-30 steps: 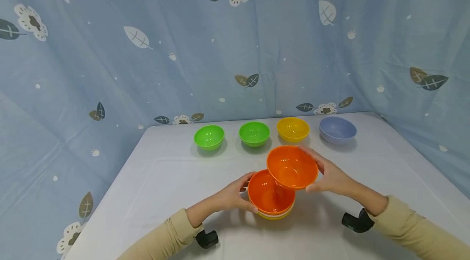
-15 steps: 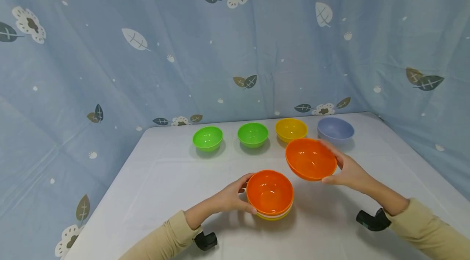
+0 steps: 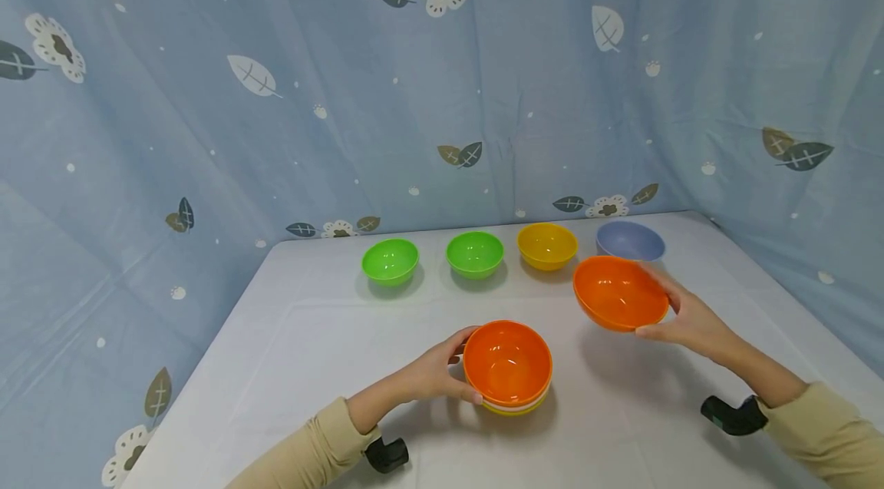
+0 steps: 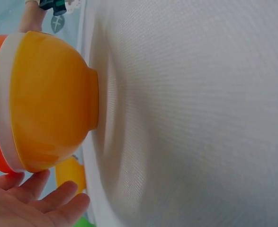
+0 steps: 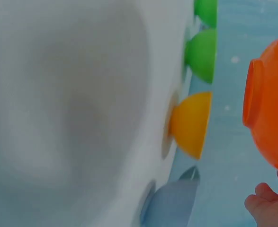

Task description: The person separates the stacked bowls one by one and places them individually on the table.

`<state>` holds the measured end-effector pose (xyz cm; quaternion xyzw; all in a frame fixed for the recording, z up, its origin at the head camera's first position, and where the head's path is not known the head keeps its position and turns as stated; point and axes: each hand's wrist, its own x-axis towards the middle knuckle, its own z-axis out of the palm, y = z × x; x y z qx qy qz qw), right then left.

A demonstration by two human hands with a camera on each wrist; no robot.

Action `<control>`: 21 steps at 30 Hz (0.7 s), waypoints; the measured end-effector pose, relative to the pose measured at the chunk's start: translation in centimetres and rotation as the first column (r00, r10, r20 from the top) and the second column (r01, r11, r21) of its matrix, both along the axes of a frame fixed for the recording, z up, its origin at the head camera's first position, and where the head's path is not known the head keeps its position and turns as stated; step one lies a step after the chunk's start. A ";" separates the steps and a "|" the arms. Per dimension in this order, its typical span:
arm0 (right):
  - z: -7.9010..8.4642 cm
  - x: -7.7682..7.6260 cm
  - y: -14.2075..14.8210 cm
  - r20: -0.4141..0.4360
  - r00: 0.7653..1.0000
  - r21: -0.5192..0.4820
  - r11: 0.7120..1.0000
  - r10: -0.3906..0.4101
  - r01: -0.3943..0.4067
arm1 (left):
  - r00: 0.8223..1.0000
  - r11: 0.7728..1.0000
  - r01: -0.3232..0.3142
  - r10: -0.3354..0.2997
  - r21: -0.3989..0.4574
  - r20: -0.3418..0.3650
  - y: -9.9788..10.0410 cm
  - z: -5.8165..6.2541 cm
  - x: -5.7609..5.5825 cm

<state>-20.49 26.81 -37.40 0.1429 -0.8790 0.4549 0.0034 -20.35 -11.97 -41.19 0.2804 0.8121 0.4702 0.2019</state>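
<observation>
An orange bowl (image 3: 620, 294) hangs in the air on the right, its foot showing clear of the table in the right wrist view. My right hand (image 3: 694, 320) grips it by the right side, thumb near the lower rim. Nearer to me stands a nested stack of bowls (image 3: 507, 363), orange on top, then white, then yellow (image 4: 53, 101) at the bottom. My left hand (image 3: 442, 372) holds the stack from its left side, thumb in front and fingers behind. The left wrist view shows those fingertips (image 4: 41, 177) at the stack's rims.
Along the back of the white table (image 3: 311, 351) stand two green bowls, left (image 3: 390, 262) and right (image 3: 475, 255), a yellow bowl (image 3: 547, 246) and a blue bowl (image 3: 630, 240). The held bowl partly overlaps the blue one. Behind hangs a blue patterned curtain (image 3: 345, 90).
My right hand has lifted the orange bowl away from above the stack and carried it right. The left hand and the stack have stayed in place.
</observation>
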 end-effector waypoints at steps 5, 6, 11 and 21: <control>-0.5 -0.2 1.2 0.007 0.999 0.073 0.996 -0.044 0.043 | 1.000 1.000 -0.003 0.003 -0.002 0.006 0.0 -0.1 0.0; -0.6 -0.3 1.4 0.005 0.999 0.082 0.995 -0.050 0.050 | 1.000 1.000 -0.004 0.004 -0.003 0.008 0.0 -0.1 0.0; -1.0 -0.5 2.3 0.007 0.996 0.130 0.988 -0.088 0.086 | 1.000 1.000 -0.005 0.005 -0.010 0.005 0.0 -0.1 -0.1; -2.3 -1.1 4.3 -0.020 0.991 0.192 0.972 -0.132 0.134 | 1.000 1.000 -0.005 0.005 -0.021 0.011 0.0 0.0 -0.1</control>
